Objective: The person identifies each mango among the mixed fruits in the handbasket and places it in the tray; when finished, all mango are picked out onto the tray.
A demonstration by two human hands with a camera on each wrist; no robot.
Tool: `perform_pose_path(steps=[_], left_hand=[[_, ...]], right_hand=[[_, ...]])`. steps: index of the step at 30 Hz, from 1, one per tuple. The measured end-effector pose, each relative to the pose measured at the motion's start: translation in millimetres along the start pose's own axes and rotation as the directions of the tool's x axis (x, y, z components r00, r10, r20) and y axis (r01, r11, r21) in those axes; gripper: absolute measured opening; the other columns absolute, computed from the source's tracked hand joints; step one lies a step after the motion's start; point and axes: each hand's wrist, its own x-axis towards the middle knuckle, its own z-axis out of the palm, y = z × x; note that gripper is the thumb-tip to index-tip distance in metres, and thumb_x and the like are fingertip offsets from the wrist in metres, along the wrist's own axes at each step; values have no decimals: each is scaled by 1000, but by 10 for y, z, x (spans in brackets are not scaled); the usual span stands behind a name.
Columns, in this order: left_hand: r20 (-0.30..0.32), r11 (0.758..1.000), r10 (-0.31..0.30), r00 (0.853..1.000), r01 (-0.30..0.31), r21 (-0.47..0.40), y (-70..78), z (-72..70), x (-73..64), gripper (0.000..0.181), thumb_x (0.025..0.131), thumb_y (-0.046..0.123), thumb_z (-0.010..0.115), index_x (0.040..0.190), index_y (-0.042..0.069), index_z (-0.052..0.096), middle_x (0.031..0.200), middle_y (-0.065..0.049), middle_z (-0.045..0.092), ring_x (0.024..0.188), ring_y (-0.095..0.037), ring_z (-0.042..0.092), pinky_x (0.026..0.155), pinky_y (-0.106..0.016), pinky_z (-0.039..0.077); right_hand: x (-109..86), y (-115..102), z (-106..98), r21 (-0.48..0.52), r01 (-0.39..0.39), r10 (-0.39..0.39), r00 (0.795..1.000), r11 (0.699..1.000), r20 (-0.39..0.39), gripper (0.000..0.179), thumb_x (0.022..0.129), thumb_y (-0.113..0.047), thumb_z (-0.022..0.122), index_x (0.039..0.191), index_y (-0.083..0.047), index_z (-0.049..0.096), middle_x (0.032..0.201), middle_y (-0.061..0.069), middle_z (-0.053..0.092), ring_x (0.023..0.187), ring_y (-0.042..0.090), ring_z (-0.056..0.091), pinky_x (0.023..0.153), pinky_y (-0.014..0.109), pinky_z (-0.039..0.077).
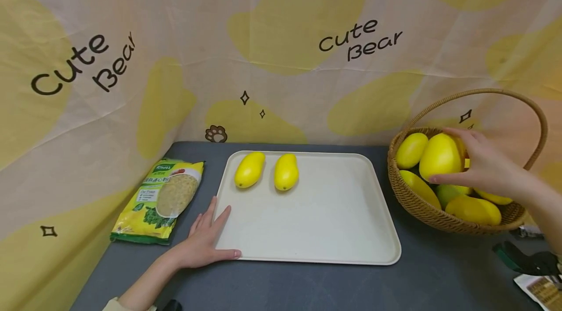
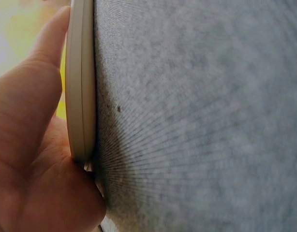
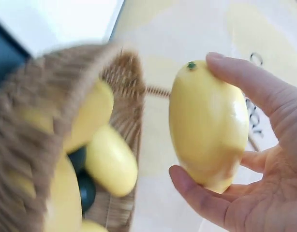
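Observation:
My right hand [image 1: 489, 164] grips a yellow mango [image 1: 440, 157] over the wicker basket [image 1: 400, 197]. In the right wrist view, the fingers and thumb span this mango [image 3: 206, 125], which is clear of the basket's rim. More yellow mangoes [image 1: 471, 210] and a greenish fruit [image 1: 447, 195] lie in the basket. A white tray [image 1: 329, 213] holds two mangoes [image 1: 250, 170] near its back left. My left hand [image 1: 202, 245] rests with spread fingers at the tray's front left corner. In the left wrist view, its thumb lies along the tray edge [image 2: 81, 87].
A yellow Knorr packet [image 1: 151, 203] lies left of the tray. The basket's tall handle [image 1: 487, 91] arches above the fruit. At the lower right are a dark object with a green part [image 1: 522, 261] and a printed packet [image 1: 544, 291]. Patterned cloth [image 1: 281, 47] hangs behind the grey table.

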Motion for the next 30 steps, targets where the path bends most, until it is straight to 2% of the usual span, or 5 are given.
perform_pose_path(steps=[3,12,16,21,30], left_hand=[[-2,1000,-1,1000,1,6,-7,-3,-1,112,76,64,71,155,3,20,158,-25,-16,144,-46,-3,108,-66,-4],[4,1000,-3,1000,3,0,-11,5,2,112,76,65,71,155,4,19,158,-24,-16,144,-44,-4,109,-65,-4],[2,1000,-6,1000,6,2,-11,8,3,112,76,64,71,155,5,19,159,-23,-16,144,-43,-4,109,-65,-4],[1,1000,-2,1000,2,-1,-16,14,5,112,76,64,71,155,5,19,159,-23,-16,145,-43,-4,109,-64,-4],[-2,1000,0,1000,0,1,-34,19,-1,112,76,65,71,156,5,19,159,-24,-16,145,-43,-4,110,-64,-4]], right_hand=[[-37,-105,72,85,65,-64,998,994,-21,109,75,-31,86,150,7,16,142,37,23,115,52,33,73,52,53],[-16,-451,381,247,155,-165,986,956,17,112,73,-27,87,153,0,13,143,28,25,114,41,40,75,33,54],[54,-589,554,331,168,-194,980,929,48,110,74,-26,87,153,-3,13,148,26,20,119,40,39,84,44,53],[178,-708,792,305,224,-245,969,926,34,107,73,-30,87,152,-2,19,153,27,15,131,44,28,94,61,40],[452,-807,1259,413,188,-227,973,891,46,113,70,-26,89,150,2,14,148,27,19,123,40,36,92,56,47]])
